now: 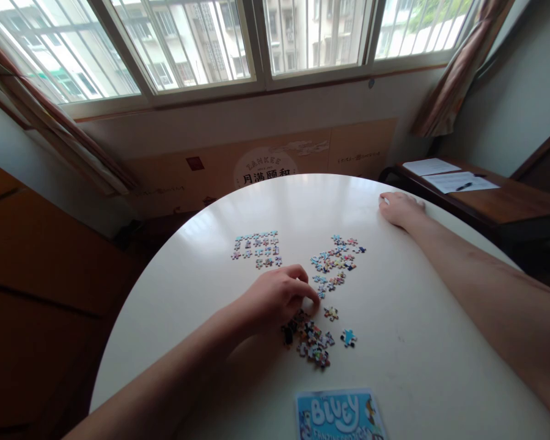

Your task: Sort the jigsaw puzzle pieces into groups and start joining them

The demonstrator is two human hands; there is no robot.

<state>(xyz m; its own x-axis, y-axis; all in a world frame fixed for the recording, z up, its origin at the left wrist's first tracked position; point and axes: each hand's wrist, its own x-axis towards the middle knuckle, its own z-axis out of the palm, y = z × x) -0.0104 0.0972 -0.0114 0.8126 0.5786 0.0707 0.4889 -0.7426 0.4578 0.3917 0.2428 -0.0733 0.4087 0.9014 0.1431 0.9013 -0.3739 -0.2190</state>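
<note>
My left hand [286,293] is over the middle of the round white table [178,305], fingers bent, its index fingertip down by the loose puzzle pieces; what it may hold is hidden. Just below it lies a pile of mostly dark pieces [314,342]. A blue piece [348,337] and a yellowish piece [330,313] sit apart to the right. Beyond the fingers spreads another cluster of pieces [334,263]. Several pieces [257,249] are set out in rows at the back left. My right hand [401,209] rests on the table's far right edge, fingers curled over, partly hidden.
A blue Bluey box [339,415] lies at the near edge of the view. To the right, papers [461,182] and a pen [464,186] lie on a brown wooden table [522,195]. A printed cardboard panel [311,146] stands beneath the windows.
</note>
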